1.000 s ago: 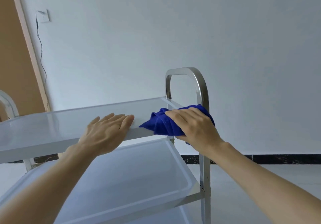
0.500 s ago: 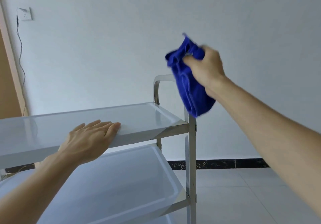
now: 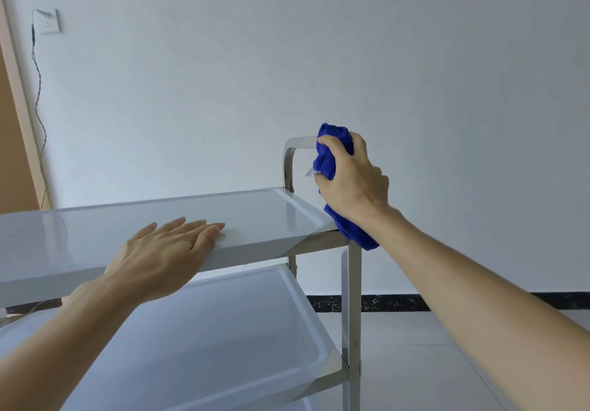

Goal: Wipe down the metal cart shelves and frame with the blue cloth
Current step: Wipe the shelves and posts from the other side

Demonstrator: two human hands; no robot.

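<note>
The metal cart stands before me with its top shelf (image 3: 255, 216) and a lower shelf (image 3: 223, 331) in view. At its right end rises the arched frame handle (image 3: 295, 147). My right hand (image 3: 351, 180) grips the bunched blue cloth (image 3: 332, 155) around the near upright of that handle; a tail of cloth hangs down past the shelf corner. My left hand (image 3: 166, 251) lies flat, fingers straight, on the front edge of the top shelf.
The cart's right front post (image 3: 352, 315) runs down to the tiled floor (image 3: 415, 362). A white wall is close behind, with a socket and dangling cable (image 3: 48, 22) at the upper left and a wooden door edge (image 3: 12, 123) on the left.
My right hand lifted the cloth off the top shelf corner, swung it up in the air, then brought it down onto the handle upright. My left hand stayed on the shelf edge.
</note>
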